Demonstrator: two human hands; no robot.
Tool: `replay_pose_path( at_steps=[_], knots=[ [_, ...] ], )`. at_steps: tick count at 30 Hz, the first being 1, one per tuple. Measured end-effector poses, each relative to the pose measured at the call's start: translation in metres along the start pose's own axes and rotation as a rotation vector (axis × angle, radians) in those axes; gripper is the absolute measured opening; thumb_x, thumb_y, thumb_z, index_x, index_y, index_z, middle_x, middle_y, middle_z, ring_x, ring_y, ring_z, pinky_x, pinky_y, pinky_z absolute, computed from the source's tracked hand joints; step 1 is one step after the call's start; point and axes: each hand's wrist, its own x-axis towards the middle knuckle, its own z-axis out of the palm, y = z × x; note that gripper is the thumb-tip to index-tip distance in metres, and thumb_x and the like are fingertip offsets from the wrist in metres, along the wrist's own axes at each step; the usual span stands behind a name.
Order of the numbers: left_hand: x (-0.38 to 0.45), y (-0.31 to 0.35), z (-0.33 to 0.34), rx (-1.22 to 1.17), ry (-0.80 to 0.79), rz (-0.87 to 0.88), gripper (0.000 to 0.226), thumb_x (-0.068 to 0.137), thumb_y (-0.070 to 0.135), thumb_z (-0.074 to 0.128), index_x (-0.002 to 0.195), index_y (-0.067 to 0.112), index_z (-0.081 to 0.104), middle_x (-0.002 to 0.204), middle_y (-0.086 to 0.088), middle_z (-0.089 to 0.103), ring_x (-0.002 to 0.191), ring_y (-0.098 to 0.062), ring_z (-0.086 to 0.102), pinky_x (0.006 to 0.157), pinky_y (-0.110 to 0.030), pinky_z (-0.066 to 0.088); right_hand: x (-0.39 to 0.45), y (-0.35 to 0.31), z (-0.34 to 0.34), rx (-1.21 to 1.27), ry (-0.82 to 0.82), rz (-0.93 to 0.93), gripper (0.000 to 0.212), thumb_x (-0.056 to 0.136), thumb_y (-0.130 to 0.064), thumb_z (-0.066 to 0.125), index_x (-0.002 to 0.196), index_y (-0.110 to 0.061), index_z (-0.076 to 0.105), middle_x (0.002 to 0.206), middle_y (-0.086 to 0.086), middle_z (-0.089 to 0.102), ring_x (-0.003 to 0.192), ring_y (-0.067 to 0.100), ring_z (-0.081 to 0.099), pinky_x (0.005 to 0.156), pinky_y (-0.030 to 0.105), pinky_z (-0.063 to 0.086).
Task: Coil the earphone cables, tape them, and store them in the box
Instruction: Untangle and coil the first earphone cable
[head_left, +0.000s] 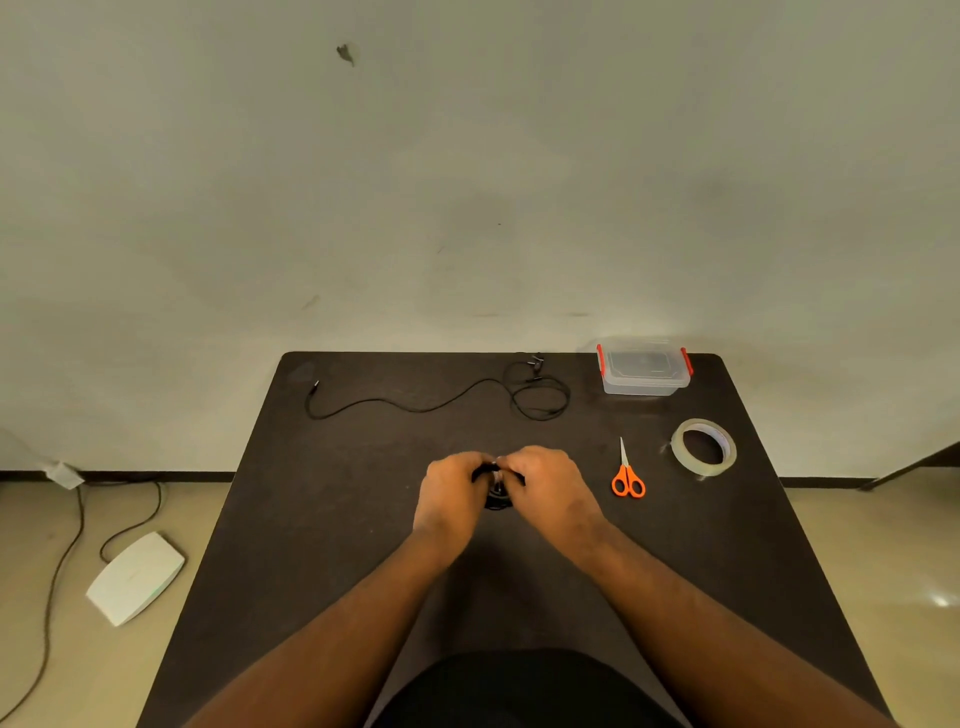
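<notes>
Both hands meet at the middle of the dark table. My left hand and my right hand each pinch a coiled black earphone cable between them; a clear strip of tape seems to lie across the coil, mostly hidden by the fingers. A second black earphone cable lies loose and uncoiled along the far side of the table. The clear plastic box with red clips stands shut at the far right corner.
Orange-handled scissors lie just right of my hands. A roll of clear tape rests further right. On the floor to the left sit a white device and trailing cords.
</notes>
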Motion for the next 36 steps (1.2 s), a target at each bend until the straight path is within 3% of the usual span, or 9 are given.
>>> replay_pose_path(
  at_steps=[5,10,14,19,23,29,31,34,36],
  knots=[
    [-0.001,-0.003,0.004,-0.223,0.028,-0.045,0.017,0.087,0.008,0.065,0.080,0.019,0.076,0.075,0.006,0.073,0.075,-0.005,0.068,0.072,-0.024,0.056,-0.003,0.006,-0.001,0.071,0.065,-0.069,0.023,0.093,-0.012,0.054,0.110,-0.008,0.068,0.102,0.010,0.068,0.098,0.024,0.061,0.086,0.036,0.047],
    [-0.011,0.010,0.008,-0.658,0.057,-0.218,0.016,0.089,0.007,0.063,0.084,0.016,0.075,0.081,-0.001,0.075,0.078,-0.012,0.071,0.066,-0.019,0.053,-0.006,0.006,-0.004,-0.054,0.152,-0.148,0.030,0.091,-0.010,0.054,0.119,-0.004,0.062,0.107,0.015,0.067,0.099,0.032,0.060,0.084,0.044,0.049],
    [-0.013,0.010,-0.008,-0.893,-0.181,-0.366,0.009,0.088,0.017,0.065,0.089,0.017,0.074,0.092,-0.002,0.073,0.089,-0.013,0.063,0.073,-0.030,0.041,-0.007,0.009,-0.018,-0.122,0.235,-0.334,0.034,0.071,0.002,0.072,0.105,0.005,0.068,0.091,0.018,0.070,0.078,0.035,0.068,0.067,0.043,0.059],
    [-0.010,0.006,-0.019,-1.113,-0.450,-0.554,0.018,0.078,0.026,0.064,0.093,0.018,0.068,0.096,-0.002,0.068,0.088,-0.013,0.060,0.081,-0.038,0.039,-0.004,0.014,-0.025,-0.143,0.268,-0.488,0.043,0.059,0.008,0.082,0.100,0.004,0.069,0.088,0.015,0.071,0.074,0.029,0.069,0.065,0.036,0.059],
    [-0.009,0.006,-0.020,-1.077,-0.403,-0.563,0.019,0.073,0.029,0.066,0.089,0.021,0.069,0.092,0.000,0.069,0.088,-0.013,0.058,0.080,-0.036,0.038,-0.004,0.017,-0.024,-0.171,0.260,-0.489,0.042,0.063,0.007,0.080,0.103,0.003,0.069,0.091,0.015,0.071,0.078,0.029,0.070,0.067,0.038,0.059],
    [-0.011,0.011,-0.009,-1.089,-0.296,-0.453,0.010,0.075,0.036,0.070,0.078,0.027,0.067,0.087,0.008,0.067,0.085,-0.008,0.054,0.074,-0.033,0.033,0.001,0.016,-0.016,-0.137,0.143,-0.143,0.039,0.096,-0.014,0.049,0.135,-0.016,0.050,0.125,0.004,0.059,0.102,0.026,0.063,0.081,0.039,0.053],
    [-0.012,0.009,-0.012,-1.097,-0.325,-0.419,0.009,0.076,0.037,0.068,0.079,0.028,0.067,0.089,0.008,0.066,0.083,-0.008,0.052,0.073,-0.032,0.032,0.003,0.013,-0.020,0.062,0.182,-0.162,0.034,0.094,-0.007,0.053,0.127,-0.010,0.059,0.116,0.008,0.065,0.103,0.022,0.063,0.088,0.031,0.050],
    [-0.012,0.009,-0.017,-0.990,-0.323,-0.369,0.011,0.076,0.038,0.068,0.078,0.028,0.069,0.087,0.007,0.063,0.081,-0.009,0.049,0.072,-0.033,0.030,0.005,0.011,-0.027,0.316,0.251,-0.112,0.027,0.087,-0.002,0.063,0.112,-0.008,0.070,0.104,0.006,0.072,0.097,0.012,0.063,0.087,0.007,0.040],
    [-0.011,0.012,-0.019,-0.872,-0.300,-0.343,0.013,0.078,0.039,0.068,0.082,0.027,0.070,0.088,0.006,0.063,0.083,-0.010,0.049,0.075,-0.035,0.029,0.006,0.011,-0.027,0.426,0.266,-0.017,0.026,0.085,-0.003,0.065,0.109,-0.011,0.072,0.105,0.002,0.072,0.097,0.005,0.062,0.087,0.004,0.039]
  ],
)
